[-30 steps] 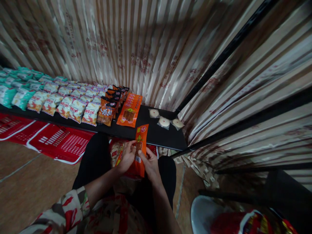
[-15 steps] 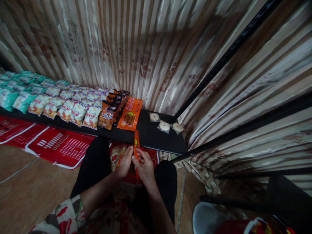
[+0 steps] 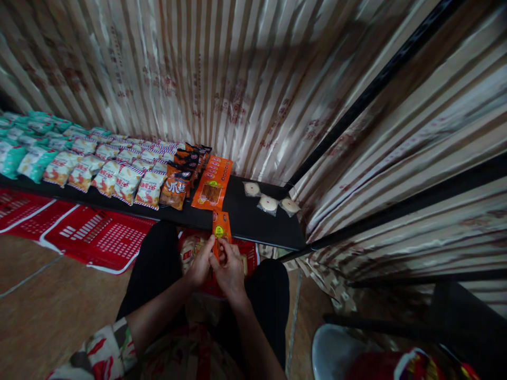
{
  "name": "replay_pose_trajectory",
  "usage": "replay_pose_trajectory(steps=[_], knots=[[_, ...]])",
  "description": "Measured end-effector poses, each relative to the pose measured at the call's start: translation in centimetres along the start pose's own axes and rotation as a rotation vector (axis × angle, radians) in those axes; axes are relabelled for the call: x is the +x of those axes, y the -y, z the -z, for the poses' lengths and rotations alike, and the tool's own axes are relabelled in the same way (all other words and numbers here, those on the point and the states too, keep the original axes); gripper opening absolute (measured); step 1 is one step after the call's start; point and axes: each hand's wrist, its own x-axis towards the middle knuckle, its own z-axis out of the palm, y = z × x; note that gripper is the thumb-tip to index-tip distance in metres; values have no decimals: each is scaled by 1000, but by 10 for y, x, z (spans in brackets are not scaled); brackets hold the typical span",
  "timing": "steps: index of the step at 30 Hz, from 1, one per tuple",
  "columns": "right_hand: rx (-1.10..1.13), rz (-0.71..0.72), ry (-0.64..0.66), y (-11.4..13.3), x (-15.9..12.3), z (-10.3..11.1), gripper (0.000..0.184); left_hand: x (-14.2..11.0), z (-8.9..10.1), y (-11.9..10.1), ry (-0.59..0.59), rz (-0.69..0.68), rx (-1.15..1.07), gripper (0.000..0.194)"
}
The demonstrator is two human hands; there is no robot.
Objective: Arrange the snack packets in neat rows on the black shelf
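Observation:
Between my legs, just in front of the shelf edge, my left hand (image 3: 203, 262) and my right hand (image 3: 229, 269) both grip a small orange snack packet (image 3: 221, 226). Their fingers pinch its lower part, and its printed top stands up towards the shelf. Beyond it, a flat orange snack bag (image 3: 213, 182) with a clear window lies on the black shelf (image 3: 241, 219). Below my hands is a red basket (image 3: 251, 252) with packaged goods (image 3: 190, 250) in it, partly hidden by my hands.
Rows of white snack bags (image 3: 149, 189), teal bags (image 3: 36, 162) and brown-orange bags (image 3: 173, 187) fill the shelf's left. Several round wrapped items (image 3: 268, 204) lie right. Black metal bars (image 3: 336, 237) and a striped curtain (image 3: 245, 84) border the shelf; red baskets (image 3: 99, 235) stand below.
The orange packet has turned from edge-on so its printed front now faces me. My hands have shifted slightly and stay closed on its lower part.

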Motion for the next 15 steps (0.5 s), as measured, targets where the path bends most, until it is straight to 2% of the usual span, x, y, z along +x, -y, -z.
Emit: replay_pose_trajectory(steps=[4, 8, 12, 15], knots=[[-34, -2, 27, 1, 0, -3, 38, 3, 5, 2, -11, -114, 116, 31], [-48, 26, 46, -1, 0, -7, 37, 3, 6, 1, 19, -86, 142, 33], [35, 41, 80, -5, 1, -13, 34, 6, 9, -1, -106, -115, 206, 36], [117, 18, 91, -7, 3, -16, 36, 12, 15, -1, -134, -121, 234, 36]])
